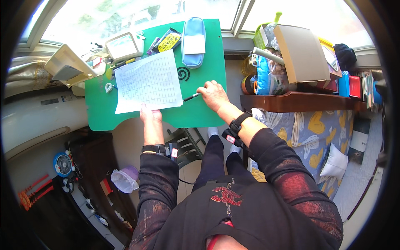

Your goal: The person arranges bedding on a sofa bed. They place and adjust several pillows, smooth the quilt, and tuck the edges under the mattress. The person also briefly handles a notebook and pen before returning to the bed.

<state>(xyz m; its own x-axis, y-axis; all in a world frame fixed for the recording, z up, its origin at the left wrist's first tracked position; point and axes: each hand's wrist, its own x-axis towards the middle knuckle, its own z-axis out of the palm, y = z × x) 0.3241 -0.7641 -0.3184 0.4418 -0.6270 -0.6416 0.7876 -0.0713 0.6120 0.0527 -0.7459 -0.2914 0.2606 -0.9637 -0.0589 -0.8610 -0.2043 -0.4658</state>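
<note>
My left hand (151, 115) grips the near edge of a stack of white paper sheets (148, 84), thumb on top and fingers beneath. A printed grid with writing in part of its rows covers the top sheet. Just off the sheets' lower right corner, my right hand (215, 93) pinches one end of a black pen (191, 97). The pen's other end points left, close to that corner. Beyond the paper's right edge, a black mosquito coil (183, 74) lies on the green desk (203, 109).
At the back stand a blue pencil case (193, 59), a wipes packet (169, 42) and a white-framed mirror (122, 47). A white tape roll (108, 87) lies at left. Right of the desk, a cardboard box (301, 53) sits among piled goods. A lined bin (125, 179) is on the floor.
</note>
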